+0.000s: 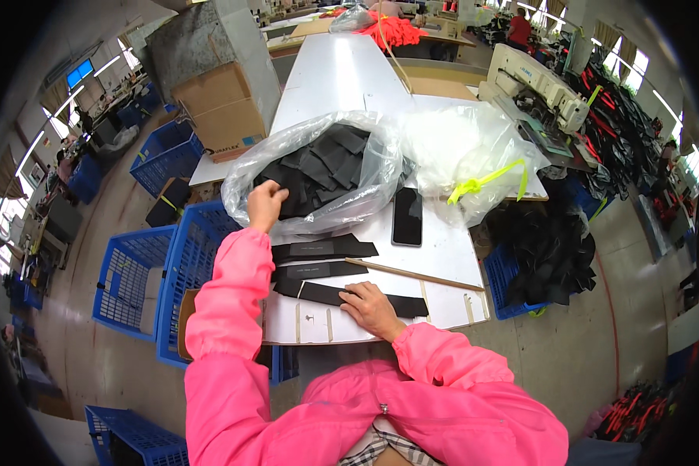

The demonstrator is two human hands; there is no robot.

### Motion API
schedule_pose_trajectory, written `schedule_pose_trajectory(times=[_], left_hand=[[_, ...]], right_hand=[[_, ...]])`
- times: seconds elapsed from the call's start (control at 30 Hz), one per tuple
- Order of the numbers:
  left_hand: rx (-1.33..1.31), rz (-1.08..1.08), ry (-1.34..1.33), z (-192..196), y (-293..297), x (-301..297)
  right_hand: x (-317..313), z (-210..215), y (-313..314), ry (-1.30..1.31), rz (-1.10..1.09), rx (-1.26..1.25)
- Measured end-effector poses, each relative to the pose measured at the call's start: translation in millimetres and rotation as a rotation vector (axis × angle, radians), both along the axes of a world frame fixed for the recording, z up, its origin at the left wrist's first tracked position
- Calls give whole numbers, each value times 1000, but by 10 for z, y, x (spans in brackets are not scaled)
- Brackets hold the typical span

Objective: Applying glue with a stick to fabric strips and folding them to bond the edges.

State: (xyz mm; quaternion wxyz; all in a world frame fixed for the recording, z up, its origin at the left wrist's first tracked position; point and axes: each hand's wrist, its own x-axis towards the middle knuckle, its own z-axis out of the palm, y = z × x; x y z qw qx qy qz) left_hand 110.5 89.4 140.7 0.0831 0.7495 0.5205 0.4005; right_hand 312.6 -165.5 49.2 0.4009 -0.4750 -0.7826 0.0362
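My left hand (266, 205) is at the near left rim of a clear plastic bag (239, 175) full of black fabric pieces (330, 165). Its fingers are curled together, and whatever they pinch is hidden. Flat on the black fabric strip (408, 306) closest to me lies my right hand (370, 309), fingers stretched out and pressing lightly. Beyond that strip, two more black fabric strips, a farther one (330, 248) and a middle one (322, 270), lie side by side between the bag and my right hand. A thin wooden stick (419, 275) slants across the white table (446, 272) just beyond my right hand.
A black phone (407, 217) lies right of the open bag. Behind it sits another plastic bag (443, 147) with a yellow tie (485, 182). A sewing machine (540, 81) stands far right. Blue crates (128, 283) flank the left side; a crate of black fabric (547, 260) is at right.
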Motion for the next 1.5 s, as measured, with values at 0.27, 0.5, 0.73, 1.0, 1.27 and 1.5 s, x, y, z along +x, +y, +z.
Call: schedule_pose_trajectory(times=[0.27, 0.5, 0.73, 1.0, 1.27, 1.5], left_hand=[[-799, -487, -1042, 799, -1553, 489], [-927, -574, -1325, 570, -2049, 648], [-902, -520, -1449, 420, -2351, 764], [-1002, -551, -1540, 84, -2581, 972], [-1041, -471, -1568, -120, -2571, 893], [-345, -355, -483, -4, -2884, 1253]], right_hand=[[109, 1042, 24, 1147, 49, -364], [137, 1184, -138, 1326, 291, -299], [119, 1052, -317, 1316, 278, -299], [213, 871, -460, 1316, -30, -217], [678, 876, -705, 816, -25, -207], [825, 1004, -976, 563, -430, 84]])
